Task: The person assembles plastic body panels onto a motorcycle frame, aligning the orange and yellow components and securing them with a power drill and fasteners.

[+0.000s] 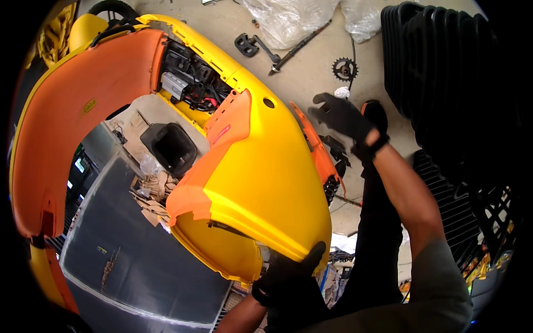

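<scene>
A large glossy yellow body shell (266, 166) with orange trim fills the middle, apparently part of a small vehicle. My left hand (291, 275), in a black glove, grips the shell's lower edge, its thumb lying over the yellow surface. Beyond the shell's right side, my right hand (340, 117) hangs gloved and empty, fingers loosely bent and apart. Close by it is an orange fender-like panel (316, 147), standing along the shell's far side. In an opening at the top of the shell sit a silver finned box (175, 86) and black and red wiring (205, 100).
On the floor lie a pedal with its crank (250, 45), a dark rod (300, 47), a toothed chainring (345, 69) and clear plastic wrap (291, 19). Stacked black plastic parts (444, 77) rise at right. A black bin (169, 149) and a dark glossy panel (150, 244) are at left.
</scene>
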The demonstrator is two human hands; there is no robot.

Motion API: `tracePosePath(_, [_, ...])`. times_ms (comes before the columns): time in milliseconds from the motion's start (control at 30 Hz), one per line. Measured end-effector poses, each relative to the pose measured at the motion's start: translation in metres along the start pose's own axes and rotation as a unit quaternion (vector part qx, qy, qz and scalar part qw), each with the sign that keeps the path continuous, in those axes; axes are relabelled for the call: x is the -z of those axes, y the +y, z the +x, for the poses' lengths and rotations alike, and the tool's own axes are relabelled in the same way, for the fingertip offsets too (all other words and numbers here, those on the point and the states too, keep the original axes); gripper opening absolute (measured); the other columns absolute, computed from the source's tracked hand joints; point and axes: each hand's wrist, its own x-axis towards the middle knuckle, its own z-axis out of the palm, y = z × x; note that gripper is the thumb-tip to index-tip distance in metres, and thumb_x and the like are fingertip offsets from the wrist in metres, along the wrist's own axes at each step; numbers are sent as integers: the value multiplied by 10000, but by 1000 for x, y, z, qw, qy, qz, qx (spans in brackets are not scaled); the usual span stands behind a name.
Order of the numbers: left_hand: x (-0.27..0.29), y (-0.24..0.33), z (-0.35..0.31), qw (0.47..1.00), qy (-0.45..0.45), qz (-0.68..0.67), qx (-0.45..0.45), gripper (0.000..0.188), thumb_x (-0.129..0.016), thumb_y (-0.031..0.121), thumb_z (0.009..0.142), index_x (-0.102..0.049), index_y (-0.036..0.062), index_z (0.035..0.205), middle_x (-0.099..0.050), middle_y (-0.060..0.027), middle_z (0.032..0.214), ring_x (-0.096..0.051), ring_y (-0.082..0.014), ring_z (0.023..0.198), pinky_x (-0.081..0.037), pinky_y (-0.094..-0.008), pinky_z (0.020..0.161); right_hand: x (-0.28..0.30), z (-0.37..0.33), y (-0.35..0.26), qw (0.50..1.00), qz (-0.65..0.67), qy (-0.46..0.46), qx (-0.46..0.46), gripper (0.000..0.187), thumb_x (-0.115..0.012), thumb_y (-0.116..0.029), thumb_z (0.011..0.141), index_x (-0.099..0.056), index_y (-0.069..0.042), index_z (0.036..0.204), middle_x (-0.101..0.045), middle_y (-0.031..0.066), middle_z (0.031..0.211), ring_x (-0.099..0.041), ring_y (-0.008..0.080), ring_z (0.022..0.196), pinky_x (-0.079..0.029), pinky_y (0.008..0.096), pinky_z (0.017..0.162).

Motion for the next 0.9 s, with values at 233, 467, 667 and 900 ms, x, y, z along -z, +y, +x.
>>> tracePosePath(233, [15, 31, -19, 976, 116, -180, 47, 482, -676, 140, 821, -479, -16, 1233, -548, -170, 1128, -551, -278, 1016, -447, -373, 877, -51, -159, -106, 957, -80, -121, 252, 794, -620, -528, 843, -361, -11, 1387, -470, 291, 1262, -485, 413, 1171, -393, 457, 1005])
tracePosePath(467, [90, -41, -125, 911, 413, -4, 12, 498, -518, 124, 942, -348, -53, 1375, -435, -206, 1368, -445, -287, 1254, -338, -389, 1057, -83, -225, -117, 940, -206, -13, 271, 799, -650, -381, 812, -291, -33, 1436, -462, 311, 1213, -539, 458, 987, -460, 487, 871])
tracePosePath(667, [119, -209, -102, 946, 321, -46, -17, 538, -415, 288, 1013, -300, -83, 1386, -423, -203, 1373, -411, -279, 1256, -317, -345, 1057, -109, -228, -120, 931, -264, 62, 244, 675, -564, -363, 885, -317, -1, 1398, -505, 277, 1146, -573, 421, 961, -482, 464, 800])
tracePosePath(900, [105, -173, -85, 927, 288, -228, -79, 477, -471, 267, 986, -357, -28, 1344, -541, -184, 1203, -542, -261, 1054, -431, -345, 903, -134, -216, -139, 933, -323, 107, 121, 696, -485, -460, 924, -315, 47, 1369, -557, 319, 1066, -590, 426, 971, -479, 453, 821])
